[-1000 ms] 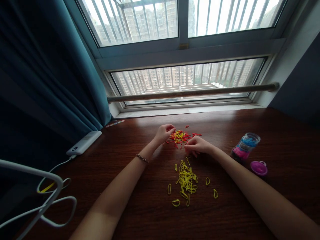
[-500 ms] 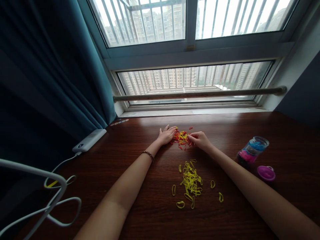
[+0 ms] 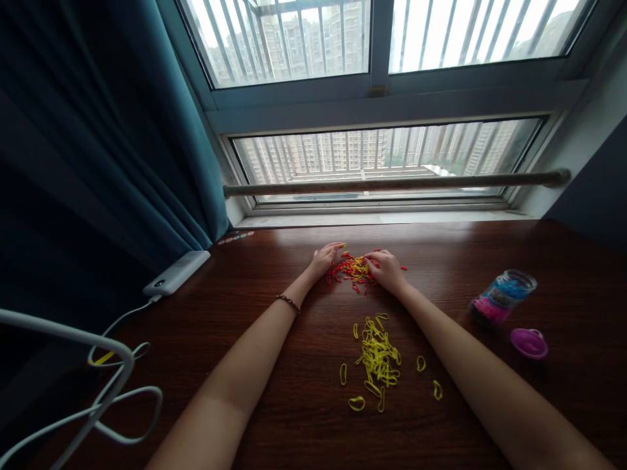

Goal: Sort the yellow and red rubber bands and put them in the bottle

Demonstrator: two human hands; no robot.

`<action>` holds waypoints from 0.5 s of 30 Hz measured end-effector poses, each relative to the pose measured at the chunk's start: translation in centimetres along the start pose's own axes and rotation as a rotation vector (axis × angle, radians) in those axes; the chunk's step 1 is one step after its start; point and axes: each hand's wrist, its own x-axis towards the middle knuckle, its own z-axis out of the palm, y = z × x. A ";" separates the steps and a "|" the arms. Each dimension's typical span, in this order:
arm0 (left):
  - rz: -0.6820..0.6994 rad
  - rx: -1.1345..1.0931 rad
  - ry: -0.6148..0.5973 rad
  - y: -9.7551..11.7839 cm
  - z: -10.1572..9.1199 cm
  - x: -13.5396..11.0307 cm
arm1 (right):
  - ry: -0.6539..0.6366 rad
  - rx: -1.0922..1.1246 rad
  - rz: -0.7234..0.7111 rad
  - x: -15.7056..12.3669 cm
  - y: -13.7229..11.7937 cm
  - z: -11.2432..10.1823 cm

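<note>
A mixed heap of red and yellow rubber bands [image 3: 356, 269] lies on the dark wooden table between my two hands. My left hand [image 3: 322, 260] rests at the heap's left edge, fingers stretched out, with a bit of yellow at its fingertips. From the right, my right hand [image 3: 388, 271] reaches into the heap, thumb and fingers pinched together on a band among the yellow ones; its exact shape is hidden. Closer to me is a separate pile of yellow rubber bands [image 3: 379, 356], with several single yellow ones scattered around it.
A clear jar [image 3: 503, 297] with blue and pink contents lies tilted at the right, near a purple lid [image 3: 529, 343]. On the left are a white power bank [image 3: 177, 273], a white cable [image 3: 128, 390] and a blue curtain [image 3: 186, 130]. A window with a rail [image 3: 392, 185] stands behind.
My right hand has moved further over the heap, its fingertips now among the yellow bands. My left hand has drawn back slightly from the heap, and red bands there lie more spread out.
</note>
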 end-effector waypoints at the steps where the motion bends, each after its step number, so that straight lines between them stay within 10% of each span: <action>1: -0.001 -0.047 0.028 0.0 0.0 0.0 | -0.016 -0.008 -0.017 0.0 -0.1 -0.1; 7: -0.054 -0.292 0.017 2.3 -1.3 -0.9 | -0.136 -0.072 -0.154 0.0 -0.7 -0.2; 15: -0.175 -0.503 -0.892 7.5 -3.8 -2.0 | -0.055 0.045 -0.087 0.1 -0.4 -0.1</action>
